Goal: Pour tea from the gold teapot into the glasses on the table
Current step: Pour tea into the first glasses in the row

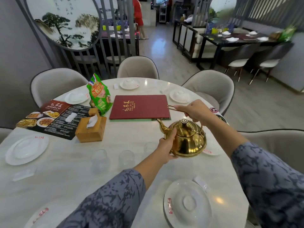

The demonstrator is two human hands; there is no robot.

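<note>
A red menu folder (139, 106) lies flat near the centre of the round white counter (69, 175), with a green snack bag (98, 94) standing just beside its left edge and a wooden tissue box (91, 129) in front of that bag. A dark laminated menu sheet (49, 117) lies left of the tissue box. White place settings (27, 149) with inverted bowls sit around the rim, and grey upholstered chairs (138, 67) surround the counter.
</note>
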